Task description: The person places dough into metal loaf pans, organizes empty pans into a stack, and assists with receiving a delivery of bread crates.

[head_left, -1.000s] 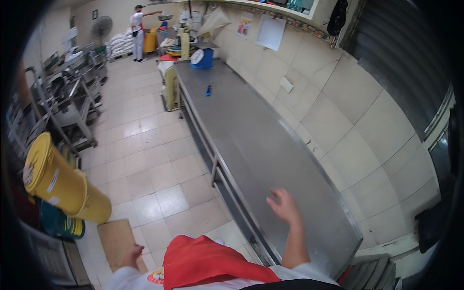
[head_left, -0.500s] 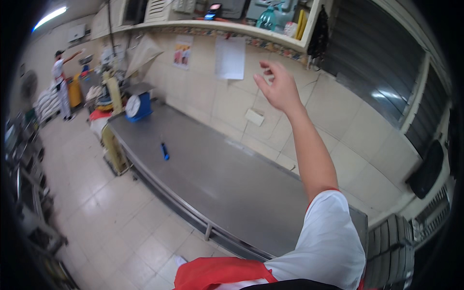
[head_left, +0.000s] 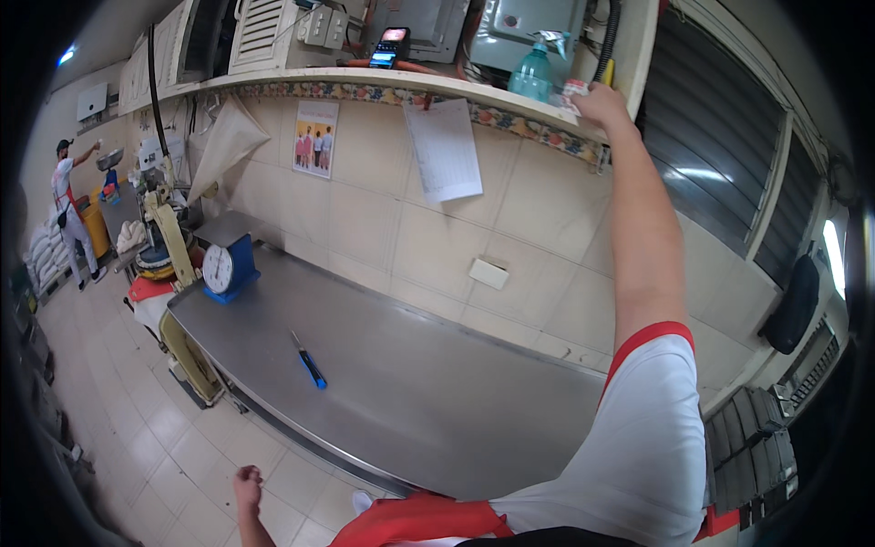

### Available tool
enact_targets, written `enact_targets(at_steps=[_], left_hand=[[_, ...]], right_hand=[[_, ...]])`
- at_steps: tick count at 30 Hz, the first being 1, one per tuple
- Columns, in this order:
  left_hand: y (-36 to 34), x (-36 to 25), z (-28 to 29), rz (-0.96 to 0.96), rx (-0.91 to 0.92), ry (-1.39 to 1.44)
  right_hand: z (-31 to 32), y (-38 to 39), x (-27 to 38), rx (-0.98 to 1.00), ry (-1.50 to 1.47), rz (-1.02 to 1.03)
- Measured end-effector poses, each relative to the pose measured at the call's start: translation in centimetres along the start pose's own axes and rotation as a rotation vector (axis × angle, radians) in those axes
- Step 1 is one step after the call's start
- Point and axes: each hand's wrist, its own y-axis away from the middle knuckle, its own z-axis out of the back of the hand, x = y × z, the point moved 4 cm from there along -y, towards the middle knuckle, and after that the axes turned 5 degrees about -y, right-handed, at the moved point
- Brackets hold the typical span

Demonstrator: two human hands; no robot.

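My right hand reaches up to the wall shelf, its fingers curled round a small red-and-white item beside a teal spray bottle. My left hand hangs low, off the front edge of the steel table, with fingers curled; I cannot make out whether anything is in it. On the table lie a blue-handled tool with a thin metal end and, farther left, a blue dial scale.
A phone-like device and metal boxes occupy the shelf. A co-worker stands at the far left near white sacks and a yellow bin. A beige machine adjoins the table's left end; stacked dark trays are at right.
My right hand has risen from above the table to the shelf and closed round an item there. The view has turned rightward and up toward the wall.
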Motion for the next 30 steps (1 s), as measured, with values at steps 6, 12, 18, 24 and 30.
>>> enact_targets(at_steps=[6,12,18,24,30], left_hand=[[-1.5,-6.2,-6.2,-0.017,0.163,-0.047],[-7.8,-18.3,-10.8,-0.226,0.39,0.008],[-11.3,-34.9,-16.8,-0.505,0.787,0.12],[-8.5,-44.2,-19.0,-0.523,1.231,0.572],[-4.5,-45.5,-28.3,0.267,1.61,1.197]], right_hand=[[-1.7,-1.5,-1.0,0.009,0.081,-0.274],[2.4,2.1,2.6,-0.169,0.247,-0.222],[8.8,9.5,6.6,-0.632,0.43,0.006],[2.7,29.8,23.4,-0.795,-0.3,0.137],[-16.4,47.2,37.7,0.038,-0.609,-0.179]])
